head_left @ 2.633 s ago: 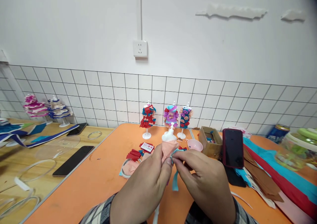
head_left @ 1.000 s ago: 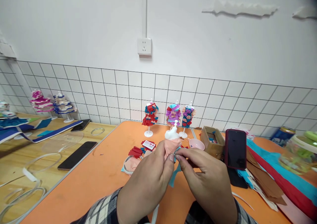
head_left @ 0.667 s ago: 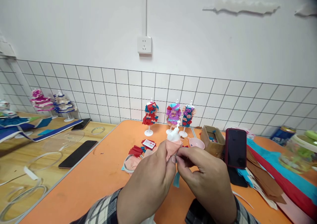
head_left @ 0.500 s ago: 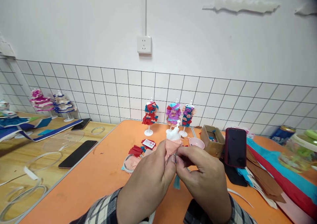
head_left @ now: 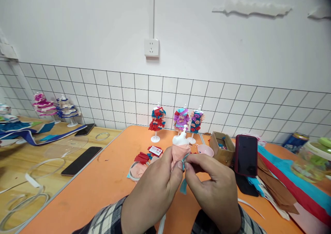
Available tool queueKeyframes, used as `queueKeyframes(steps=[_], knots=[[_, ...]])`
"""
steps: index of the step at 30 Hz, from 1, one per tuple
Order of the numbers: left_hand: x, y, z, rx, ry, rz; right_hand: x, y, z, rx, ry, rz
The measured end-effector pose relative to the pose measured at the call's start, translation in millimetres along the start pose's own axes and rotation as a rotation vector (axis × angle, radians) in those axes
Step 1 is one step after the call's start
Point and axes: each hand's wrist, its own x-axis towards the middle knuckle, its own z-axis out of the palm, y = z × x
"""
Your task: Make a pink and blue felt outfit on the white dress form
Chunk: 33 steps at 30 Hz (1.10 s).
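Observation:
A miniature white dress form (head_left: 180, 140) stands tilted slightly in front of me, its bust wrapped in peach fabric (head_left: 179, 152). My left hand (head_left: 152, 191) is closed around the wrapped body from the left. From the right, my right hand (head_left: 214, 185) pinches a narrow blue fabric strip (head_left: 183, 187) against the peach fabric at waist height. Part of the strip loops up beside the fabric, and its tail hangs below between my thumbs. Both thumbs almost meet there. My fingers hide the lower part of the form.
Dressed miniature forms (head_left: 157, 120) stand along the wall. Left of my hands lie a hoop with peach cloth (head_left: 137, 170) and a small labelled box (head_left: 155, 151). Rightward are a pink bowl (head_left: 205, 150), a cardboard box (head_left: 221, 149), an upright phone (head_left: 246, 155) and long fabric strips (head_left: 297, 179).
The blue strip now shows more, looping up over the peach fabric near my right fingertips. Its hanging tail has shifted slightly. My hands stay almost in place.

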Motion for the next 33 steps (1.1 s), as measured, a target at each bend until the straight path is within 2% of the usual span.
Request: queueKeyframes(steps=[3, 9, 11, 19, 23, 26, 33], knots=[[-0.1, 0.3, -1.9, -0.039, -0.011, -0.008, -0.2, 0.6, -1.8, -0.036, 0.022, -0.049], [-1.1, 1.3, -6.3, -0.071, -0.037, 0.027, 2.2, 10.6, -13.6, -0.101, 0.015, -0.390], [-2.1, 1.3, -7.1, -0.073, -0.032, 0.015, 3.0, 13.7, -15.8, -0.129, 0.016, -0.446], [-3.1, 2.8, -13.5, -0.111, -0.064, 0.057, 4.9, 15.3, -15.2, -0.079, -0.037, -0.429], [-3.5, 1.0, -15.1, -0.126, -0.153, 0.000, 5.8, 13.3, -13.9, -0.064, -0.062, -0.377], [-3.5, -0.5, -15.1, -0.118, -0.139, -0.010, 5.4, 12.9, -12.5, -0.046, -0.084, -0.336], [-3.4, 0.2, -16.0, -0.110, -0.128, 0.012, 5.6, 15.5, -13.7, -0.052, -0.064, -0.407]])
